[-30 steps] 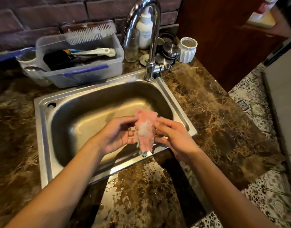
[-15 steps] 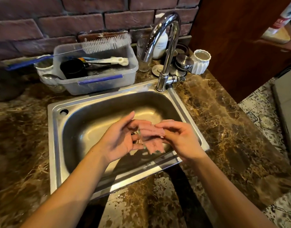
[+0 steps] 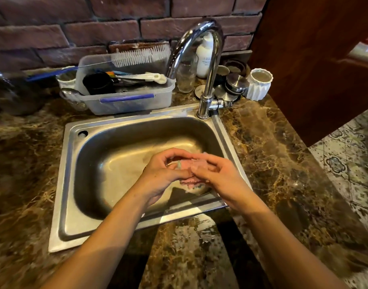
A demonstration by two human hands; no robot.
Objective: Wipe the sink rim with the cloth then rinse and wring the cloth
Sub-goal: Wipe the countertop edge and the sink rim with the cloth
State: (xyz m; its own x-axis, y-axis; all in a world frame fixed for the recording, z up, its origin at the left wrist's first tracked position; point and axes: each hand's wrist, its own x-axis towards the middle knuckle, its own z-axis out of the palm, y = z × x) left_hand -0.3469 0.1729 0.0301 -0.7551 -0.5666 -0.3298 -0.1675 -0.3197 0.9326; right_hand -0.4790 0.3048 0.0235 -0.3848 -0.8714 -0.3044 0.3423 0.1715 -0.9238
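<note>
I see the pink cloth point(image 3: 189, 171) bunched between both hands over the sink point(image 3: 62, 184); my left hand point(image 3: 166, 174) and right hand point(image 3: 218, 176) each curl closed on it.

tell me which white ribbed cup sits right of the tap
The white ribbed cup by the wooden panel, beside the steel lids. The other white cup stands left of the tap, behind the plastic tub.

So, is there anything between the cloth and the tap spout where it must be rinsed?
Nothing visible. Both hands, left hand and right hand, hold the pink cloth over the sink, and the basin below the faucet shows nothing in the path.
</note>
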